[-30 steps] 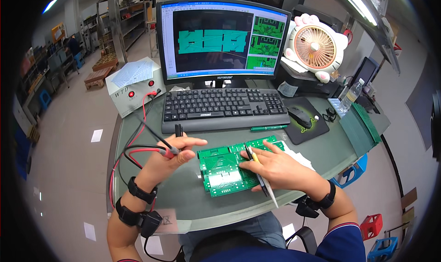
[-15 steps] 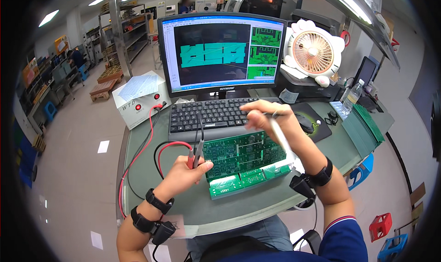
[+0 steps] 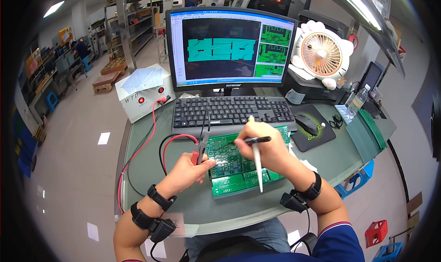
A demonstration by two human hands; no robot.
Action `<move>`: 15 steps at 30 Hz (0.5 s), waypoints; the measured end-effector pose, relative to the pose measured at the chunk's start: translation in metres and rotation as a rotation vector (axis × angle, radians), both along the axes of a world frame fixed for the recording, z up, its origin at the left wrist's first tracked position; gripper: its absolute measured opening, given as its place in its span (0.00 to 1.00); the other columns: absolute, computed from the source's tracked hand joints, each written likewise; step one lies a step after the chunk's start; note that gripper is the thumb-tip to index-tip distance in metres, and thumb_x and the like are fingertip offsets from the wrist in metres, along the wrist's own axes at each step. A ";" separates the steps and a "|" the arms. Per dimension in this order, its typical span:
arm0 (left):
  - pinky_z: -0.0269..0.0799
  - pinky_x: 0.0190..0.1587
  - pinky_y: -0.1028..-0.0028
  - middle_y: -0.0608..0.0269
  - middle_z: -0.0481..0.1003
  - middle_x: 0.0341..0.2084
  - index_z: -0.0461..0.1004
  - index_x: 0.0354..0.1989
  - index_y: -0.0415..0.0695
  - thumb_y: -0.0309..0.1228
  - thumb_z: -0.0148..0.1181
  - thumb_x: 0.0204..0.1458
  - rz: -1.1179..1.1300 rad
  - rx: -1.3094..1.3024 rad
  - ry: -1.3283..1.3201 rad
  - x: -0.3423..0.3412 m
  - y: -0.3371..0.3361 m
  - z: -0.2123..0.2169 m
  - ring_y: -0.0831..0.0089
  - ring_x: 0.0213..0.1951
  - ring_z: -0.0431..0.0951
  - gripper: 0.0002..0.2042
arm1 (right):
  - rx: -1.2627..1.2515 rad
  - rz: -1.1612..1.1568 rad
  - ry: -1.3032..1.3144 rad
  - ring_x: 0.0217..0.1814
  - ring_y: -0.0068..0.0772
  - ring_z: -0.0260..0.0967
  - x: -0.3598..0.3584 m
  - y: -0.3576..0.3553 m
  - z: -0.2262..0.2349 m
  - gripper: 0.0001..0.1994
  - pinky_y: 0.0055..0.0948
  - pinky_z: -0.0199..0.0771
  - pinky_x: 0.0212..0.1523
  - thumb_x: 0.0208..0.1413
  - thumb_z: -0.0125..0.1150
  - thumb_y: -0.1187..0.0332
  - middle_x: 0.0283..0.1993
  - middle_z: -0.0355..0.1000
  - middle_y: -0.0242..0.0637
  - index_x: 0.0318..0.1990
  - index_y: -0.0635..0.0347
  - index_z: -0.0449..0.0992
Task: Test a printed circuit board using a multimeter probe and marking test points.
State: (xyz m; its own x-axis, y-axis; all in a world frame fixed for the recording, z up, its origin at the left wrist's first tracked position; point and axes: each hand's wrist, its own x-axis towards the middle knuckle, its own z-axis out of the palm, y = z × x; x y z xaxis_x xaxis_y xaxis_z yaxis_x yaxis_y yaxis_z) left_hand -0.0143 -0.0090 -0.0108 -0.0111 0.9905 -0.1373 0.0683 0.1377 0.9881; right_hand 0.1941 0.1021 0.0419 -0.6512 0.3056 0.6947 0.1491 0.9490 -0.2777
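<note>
Lowered from the keyboard, right hand gripped pen and white tool over circuit board; left hand, at its 9 o'clock, gripped probes; work apparently under way, remainder unclear.

Left hand grips probes; right hand over circuit board.

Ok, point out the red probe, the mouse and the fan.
Red probe (image 3: pixel 195 157), head view: on its handle.
Mouse (image 3: pixel 306 123), head view: on its upper shell.
Fan (image 3: pixel 321 54), head view: on its central hub.

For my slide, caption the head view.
At green boards, the left hand holds probes, the right hand a white tool.
</note>
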 end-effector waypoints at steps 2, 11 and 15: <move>0.62 0.19 0.80 0.73 0.64 0.09 0.67 0.19 0.46 0.38 0.61 0.58 -0.009 0.007 0.006 -0.001 0.001 -0.002 0.84 0.13 0.65 0.17 | 0.044 -0.103 0.012 0.29 0.44 0.70 0.004 0.002 0.001 0.09 0.38 0.67 0.31 0.48 0.66 0.71 0.26 0.70 0.37 0.28 0.55 0.69; 0.65 0.19 0.79 0.73 0.65 0.10 0.65 0.19 0.46 0.36 0.61 0.58 -0.024 0.041 0.022 -0.001 0.000 -0.002 0.85 0.14 0.66 0.17 | 0.009 0.038 -0.047 0.30 0.38 0.70 0.003 -0.006 -0.003 0.06 0.34 0.69 0.33 0.51 0.65 0.73 0.29 0.73 0.36 0.33 0.59 0.73; 0.65 0.20 0.79 0.73 0.65 0.11 0.65 0.18 0.46 0.36 0.61 0.58 -0.004 0.060 0.045 -0.002 0.001 -0.008 0.85 0.14 0.66 0.18 | -0.287 0.069 0.108 0.33 0.30 0.74 0.020 0.005 0.006 0.05 0.30 0.70 0.35 0.59 0.60 0.71 0.32 0.76 0.32 0.39 0.62 0.75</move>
